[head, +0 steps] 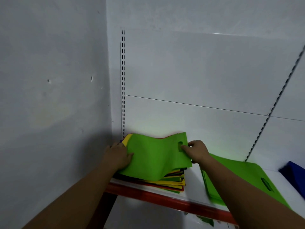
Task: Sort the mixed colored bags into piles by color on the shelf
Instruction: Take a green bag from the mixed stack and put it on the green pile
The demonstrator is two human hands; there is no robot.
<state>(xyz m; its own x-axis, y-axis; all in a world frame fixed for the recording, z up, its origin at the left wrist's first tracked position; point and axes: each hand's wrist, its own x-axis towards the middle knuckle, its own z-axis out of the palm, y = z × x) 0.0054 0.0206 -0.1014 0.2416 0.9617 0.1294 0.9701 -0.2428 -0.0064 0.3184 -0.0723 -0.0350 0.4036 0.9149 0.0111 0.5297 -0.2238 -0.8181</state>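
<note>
Two-handed hold on one green bag [155, 156]: left hand [118, 156] lies flat over its left edge, fingers straight, thumb on top of the cloth; cannot tell if any finger is tucked beneath. Right hand [196, 151] pinches the right edge, fingers curled onto the cloth just beside the handle cut-out [180, 146]. Bag sags in a shallow trough between the two hands, far edge raised, near edge draped down. Left of the left hand: bare grey wall [49, 96], in shadow lower down. Above and behind the left hand: white slotted upright [123, 80] running up the corner, white back panel [198, 71] to its right. Directly under the held bag: mixed stack [175, 181] of flat bags, with yellow, red, black and green edges showing at its near right corner and a yellow edge and a bit of purple peeking out by the left fingertips. Stack sits on the white shelf [193, 184], which has a red front lip [165, 199] running below both forearms. Right of the right hand, partly under that forearm: green pile [239, 177], flat on the shelf, apart from the mixed stack, a handle slot visible in the top piece. Farther right, at the frame edge: blue bags [295, 176], cut off and blurred. Second slotted upright [272, 109] slants up behind the green pile.
</note>
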